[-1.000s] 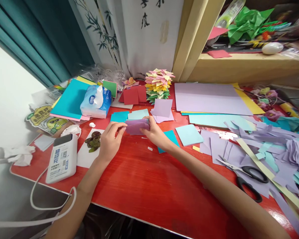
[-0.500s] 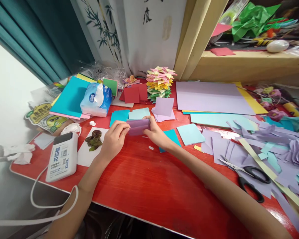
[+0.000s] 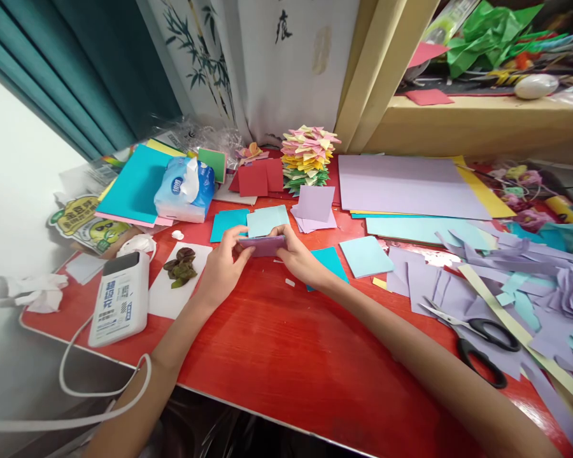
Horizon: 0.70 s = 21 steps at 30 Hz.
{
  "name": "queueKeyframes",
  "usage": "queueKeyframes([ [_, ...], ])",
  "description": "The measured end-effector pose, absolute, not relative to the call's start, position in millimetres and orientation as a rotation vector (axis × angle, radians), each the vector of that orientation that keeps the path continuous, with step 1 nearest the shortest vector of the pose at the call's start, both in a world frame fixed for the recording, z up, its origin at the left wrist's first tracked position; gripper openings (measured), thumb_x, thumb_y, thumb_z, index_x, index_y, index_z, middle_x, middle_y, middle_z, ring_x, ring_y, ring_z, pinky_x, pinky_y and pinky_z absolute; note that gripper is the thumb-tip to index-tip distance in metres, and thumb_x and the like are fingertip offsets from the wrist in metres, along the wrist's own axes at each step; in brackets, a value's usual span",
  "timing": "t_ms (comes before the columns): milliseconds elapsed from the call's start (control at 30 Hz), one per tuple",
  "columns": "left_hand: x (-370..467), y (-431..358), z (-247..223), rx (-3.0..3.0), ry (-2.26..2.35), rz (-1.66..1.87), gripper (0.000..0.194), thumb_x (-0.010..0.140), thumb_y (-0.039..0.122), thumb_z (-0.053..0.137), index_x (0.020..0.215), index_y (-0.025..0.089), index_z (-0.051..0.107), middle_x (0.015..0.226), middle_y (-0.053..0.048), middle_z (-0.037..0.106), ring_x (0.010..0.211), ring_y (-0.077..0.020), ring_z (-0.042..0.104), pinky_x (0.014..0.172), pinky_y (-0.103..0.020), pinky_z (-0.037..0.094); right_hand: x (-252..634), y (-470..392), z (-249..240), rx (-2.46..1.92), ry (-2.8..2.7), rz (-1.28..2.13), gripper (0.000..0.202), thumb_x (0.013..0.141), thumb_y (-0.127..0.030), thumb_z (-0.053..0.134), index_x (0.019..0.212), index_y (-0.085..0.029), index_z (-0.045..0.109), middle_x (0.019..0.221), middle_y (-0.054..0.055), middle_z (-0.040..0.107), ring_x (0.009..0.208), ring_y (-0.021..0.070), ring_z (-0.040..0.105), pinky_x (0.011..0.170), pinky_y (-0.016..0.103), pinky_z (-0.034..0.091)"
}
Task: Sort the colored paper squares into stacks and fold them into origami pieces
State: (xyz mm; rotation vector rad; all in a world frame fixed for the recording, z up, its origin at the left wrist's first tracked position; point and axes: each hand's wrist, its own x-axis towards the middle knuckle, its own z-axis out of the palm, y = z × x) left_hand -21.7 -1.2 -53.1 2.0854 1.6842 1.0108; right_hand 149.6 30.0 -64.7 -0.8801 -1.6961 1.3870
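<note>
A small purple sheet of paper [image 3: 263, 246], bent into a narrow fold, is held up above the red table [image 3: 267, 356]. My left hand [image 3: 228, 264] pinches its left end between thumb and fingers. At the right end, my right hand [image 3: 296, 254] grips it the same way. Just behind the hands lie teal paper squares [image 3: 224, 222] and light blue squares [image 3: 274, 219]. Beyond my right hand sits a small pile of lilac squares [image 3: 316, 203]. Another teal square [image 3: 332, 262] is partly covered by my right forearm.
Black-handled scissors [image 3: 482, 337] lie on lilac paper scraps [image 3: 424, 286] at the right. On the left are a white power bank [image 3: 119, 305] with a cable, dark dried leaves [image 3: 180, 267] and a tissue pack [image 3: 184, 191]. A folded-paper tower [image 3: 308, 159] stands at the back.
The purple paper has gone from a visibly parted fold to a narrower, flatter strip. My left hand has moved slightly right, its thumb now along the paper's near side.
</note>
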Motion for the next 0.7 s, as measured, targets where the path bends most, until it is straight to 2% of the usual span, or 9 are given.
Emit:
queueKeyframes([
  [100,-21.2,-3.3,-52.5,2.144,1.75,0.914,0.022,0.086,0.028,0.048,0.107,0.024,0.052,0.089,-0.001,0.064,0.078,-0.0149,0.062,0.072,-0.028,0.048,150.2,29.4,-65.6,-0.916,-1.706,1.386,0.026,0.072,-0.007,0.033,0.092,-0.023,0.034,0.081,-0.001,0.037,0.066,0.0119,0.038,0.054,0.024,0.035],
  [233,-20.7,-4.7,-51.9,2.205,1.765,0.886,0.023,0.085,0.027,0.048,0.107,0.024,0.054,0.082,0.0,0.066,0.074,-0.0144,0.063,0.067,-0.025,0.047,149.4,28.4,-66.9,-0.963,-1.762,1.362,0.027,0.074,-0.006,0.033,0.094,-0.024,0.033,0.083,0.0,0.041,0.068,0.0129,0.043,0.058,0.028,0.042],
  [300,-21.4,-5.0,-50.6,2.212,1.813,0.973,0.021,0.085,0.028,0.048,0.104,0.022,0.055,0.073,0.001,0.065,0.07,-0.0138,0.063,0.066,-0.025,0.047,147.5,27.4,-65.6,-0.97,-1.762,1.237,0.024,0.077,-0.009,0.036,0.097,-0.022,0.033,0.091,0.003,0.044,0.08,0.0151,0.049,0.069,0.034,0.046],
  [367,-22.3,-5.6,-48.6,2.17,1.914,1.138,0.02,0.084,0.029,0.05,0.101,0.021,0.056,0.065,0.003,0.063,0.065,-0.0133,0.063,0.065,-0.025,0.047,145.2,25.1,-62.0,-0.989,-1.721,1.014,0.023,0.08,-0.016,0.042,0.102,-0.02,0.034,0.103,0.007,0.045,0.099,0.018,0.048,0.086,0.039,0.043],
  [467,-21.7,-7.8,-45.4,2.098,2.04,1.341,0.019,0.082,0.029,0.053,0.097,0.019,0.056,0.061,0.003,0.061,0.06,-0.0128,0.062,0.062,-0.025,0.047,142.0,17.3,-53.2,-0.95,-1.81,0.797,0.041,0.081,-0.024,0.048,0.118,-0.018,0.031,0.118,0.013,0.043,0.114,0.0211,0.042,0.098,0.042,0.036],
  [600,-13.9,-12.3,-43.3,2.072,2.026,1.466,0.01,0.08,0.027,0.054,0.084,0.018,0.056,0.07,0.0,0.062,0.061,-0.0116,0.06,0.061,-0.025,0.047,136.8,1.9,-41.9,-0.753,-2.273,0.802,0.064,0.078,-0.021,0.051,0.134,-0.015,0.022,0.139,0.016,0.033,0.125,0.0271,0.036,0.092,0.043,0.042],
  [633,-11.4,-13.3,-42.9,2.041,2.0,1.479,0.009,0.08,0.026,0.054,0.082,0.018,0.055,0.072,0.0,0.062,0.062,-0.0113,0.059,0.061,-0.024,0.047,135.3,-1.5,-39.8,-0.772,-2.309,0.785,0.064,0.078,-0.021,0.05,0.135,-0.014,0.022,0.14,0.017,0.031,0.125,0.0284,0.036,0.088,0.043,0.044],
  [700,-6.9,-15.2,-41.7,1.967,1.941,1.466,0.01,0.079,0.027,0.056,0.082,0.018,0.055,0.073,0.001,0.061,0.063,-0.011,0.059,0.061,-0.024,0.048,132.6,-6.0,-36.3,-0.895,-2.27,0.734,0.057,0.081,-0.021,0.045,0.133,-0.01,0.026,0.135,0.019,0.038,0.119,0.029,0.042,0.082,0.042,0.047],
])
